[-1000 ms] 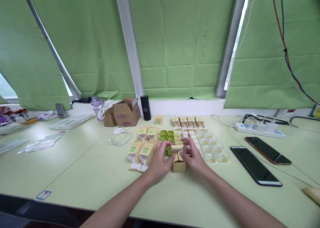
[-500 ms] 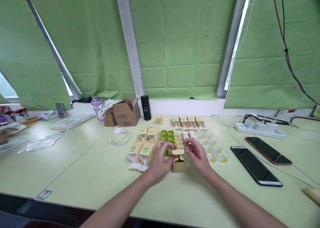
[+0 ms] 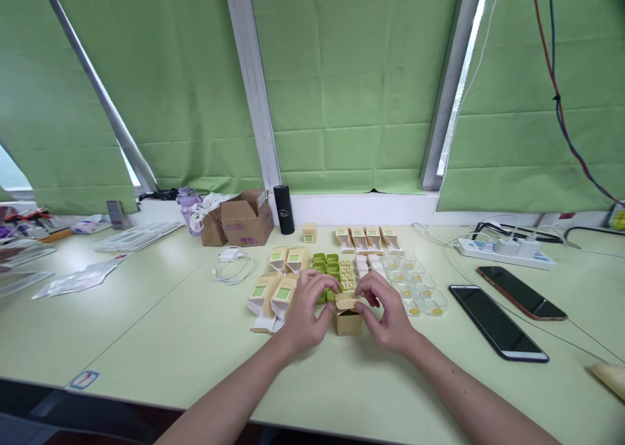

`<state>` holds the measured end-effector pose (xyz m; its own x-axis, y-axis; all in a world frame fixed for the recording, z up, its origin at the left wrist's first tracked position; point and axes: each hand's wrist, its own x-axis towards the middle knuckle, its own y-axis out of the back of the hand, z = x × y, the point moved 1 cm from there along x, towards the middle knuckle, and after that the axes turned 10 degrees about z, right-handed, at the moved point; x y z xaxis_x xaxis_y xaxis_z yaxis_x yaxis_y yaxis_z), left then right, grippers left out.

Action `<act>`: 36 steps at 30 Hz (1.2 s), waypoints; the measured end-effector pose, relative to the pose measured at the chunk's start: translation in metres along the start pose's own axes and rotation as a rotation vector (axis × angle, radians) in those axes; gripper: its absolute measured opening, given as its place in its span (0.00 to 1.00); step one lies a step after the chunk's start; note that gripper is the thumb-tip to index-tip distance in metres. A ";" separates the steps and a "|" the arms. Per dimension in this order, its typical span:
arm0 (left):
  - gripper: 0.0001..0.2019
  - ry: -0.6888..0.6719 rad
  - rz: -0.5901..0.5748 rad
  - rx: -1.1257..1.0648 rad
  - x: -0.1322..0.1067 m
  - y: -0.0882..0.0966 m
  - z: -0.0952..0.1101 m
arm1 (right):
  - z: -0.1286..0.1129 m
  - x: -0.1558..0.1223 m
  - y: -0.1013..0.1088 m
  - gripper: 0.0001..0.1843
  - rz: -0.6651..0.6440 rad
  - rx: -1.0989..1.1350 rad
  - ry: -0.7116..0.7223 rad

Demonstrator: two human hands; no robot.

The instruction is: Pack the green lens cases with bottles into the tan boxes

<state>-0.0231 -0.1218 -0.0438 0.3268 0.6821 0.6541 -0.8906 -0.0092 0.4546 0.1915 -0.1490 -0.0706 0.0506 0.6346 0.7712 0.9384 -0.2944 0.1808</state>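
Small tan carton (image 3: 349, 326), plain front, lid (image 3: 346, 300) partly raised.

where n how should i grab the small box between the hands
The box is probably best held low on both sides: left hand from the left, right hand from the right. It stands upright between them, and its lid is partly open, so gripping the top might bend it.
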 end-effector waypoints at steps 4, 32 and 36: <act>0.05 -0.074 -0.004 0.094 -0.001 0.006 0.001 | 0.001 -0.001 0.001 0.06 -0.026 -0.026 0.014; 0.06 -0.390 0.033 0.139 -0.008 -0.001 -0.006 | 0.005 -0.003 0.002 0.11 -0.098 -0.100 0.280; 0.06 -0.390 0.021 0.134 -0.008 -0.001 -0.005 | 0.004 -0.004 0.002 0.11 -0.105 -0.104 0.282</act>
<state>-0.0266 -0.1234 -0.0521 0.4272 0.3530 0.8324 -0.8578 -0.1326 0.4965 0.1948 -0.1487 -0.0756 -0.1549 0.4467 0.8812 0.8927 -0.3189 0.3186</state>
